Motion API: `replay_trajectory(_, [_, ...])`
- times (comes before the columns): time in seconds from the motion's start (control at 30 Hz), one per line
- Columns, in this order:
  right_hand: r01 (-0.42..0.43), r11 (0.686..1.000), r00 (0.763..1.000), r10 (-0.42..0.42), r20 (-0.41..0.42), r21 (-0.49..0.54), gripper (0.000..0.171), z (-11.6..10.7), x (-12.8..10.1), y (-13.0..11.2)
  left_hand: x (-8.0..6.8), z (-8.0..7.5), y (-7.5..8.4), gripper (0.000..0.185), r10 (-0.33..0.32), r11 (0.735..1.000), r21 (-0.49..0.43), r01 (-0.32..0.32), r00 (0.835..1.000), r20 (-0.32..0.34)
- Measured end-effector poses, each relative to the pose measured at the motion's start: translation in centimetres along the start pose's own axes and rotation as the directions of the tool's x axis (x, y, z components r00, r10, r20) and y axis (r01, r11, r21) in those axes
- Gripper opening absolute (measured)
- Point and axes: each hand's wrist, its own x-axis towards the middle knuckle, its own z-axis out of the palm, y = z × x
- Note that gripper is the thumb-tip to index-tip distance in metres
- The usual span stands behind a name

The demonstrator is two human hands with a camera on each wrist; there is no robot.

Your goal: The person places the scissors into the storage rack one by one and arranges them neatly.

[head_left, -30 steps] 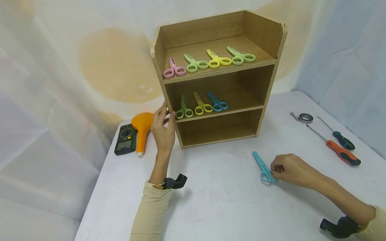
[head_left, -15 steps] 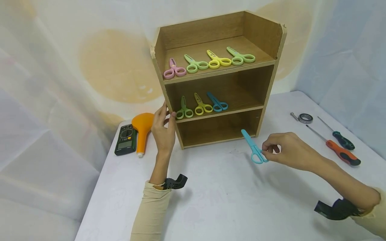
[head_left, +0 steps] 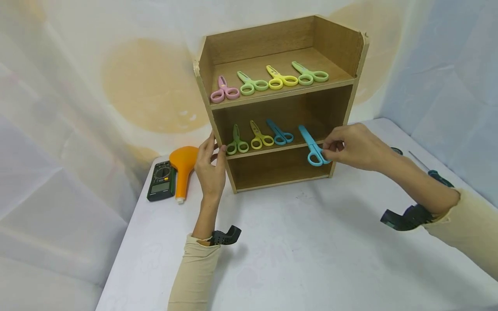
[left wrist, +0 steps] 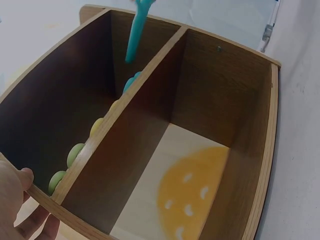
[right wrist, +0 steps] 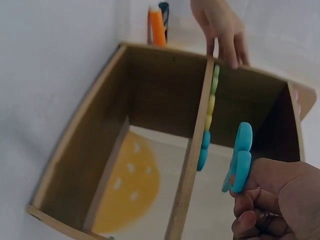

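My right hand [head_left: 354, 146] pinches light-blue scissors [head_left: 310, 144] by a handle loop, blades pointing up and away, at the front of the wooden shelf's [head_left: 280, 148] middle level. In the right wrist view, the scissors' loops [right wrist: 242, 157] stand beside the middle board. On that level lie green scissors [head_left: 236, 140], yellow scissors [head_left: 260, 136] and blue scissors [head_left: 279, 133]. My left hand [head_left: 210, 168] holds the shelf's left side, with the thumb at its front edge. The top level bears pink [head_left: 223, 90], light-green [head_left: 250, 84] and yellow scissors [head_left: 280, 78], plus another light-green pair [head_left: 309, 74].
Left of the shelf lie a multimeter [head_left: 161, 181] and an orange funnel-shaped thing [head_left: 183, 168]. At the right, a ring-shaped part [head_left: 397, 151] and a dark-green screwdriver [head_left: 439, 178] are partly hidden by my right arm. White table surface [head_left: 272, 242] extends in front.
My right hand has lifted the light-blue scissors off the table and carried them up and leftward to the middle level. My left hand stays on the shelf's side.
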Motion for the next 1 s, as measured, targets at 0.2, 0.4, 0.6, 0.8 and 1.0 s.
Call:
replay_trajectory(0.2, [-0.044,0.998,0.998,0.046,0.040,-0.049,0.006,-0.1,4.3,0.6,-0.2,-0.1,0.2,0.045,-0.008,1.000,0.006,0.008,1.000,0.000])
replay_trajectory(0.4, [-0.114,0.988,0.982,0.129,0.142,-0.106,0.009,0.4,7.5,1.6,-0.2,0.0,0.0,0.045,-0.006,1.000,0.010,0.006,1.000,-0.006])
replay_trajectory(0.6, [-0.155,0.977,0.961,0.183,0.209,-0.144,0.008,1.2,8.4,2.9,-0.5,0.7,-2.1,0.046,0.008,1.000,0.009,-0.008,1.000,-0.013])
replay_trajectory(0.8, [-0.166,0.971,0.956,0.201,0.213,-0.171,0.012,1.7,8.0,3.3,-0.7,0.6,-3.6,0.049,-0.011,1.000,0.002,0.011,1.000,0.026])
replay_trajectory(1.0, [-0.183,0.977,0.978,0.192,0.080,-0.109,0.022,0.7,5.9,0.6,-1.1,-1.6,-3.3,0.051,-0.014,0.996,0.092,0.000,0.988,0.152])
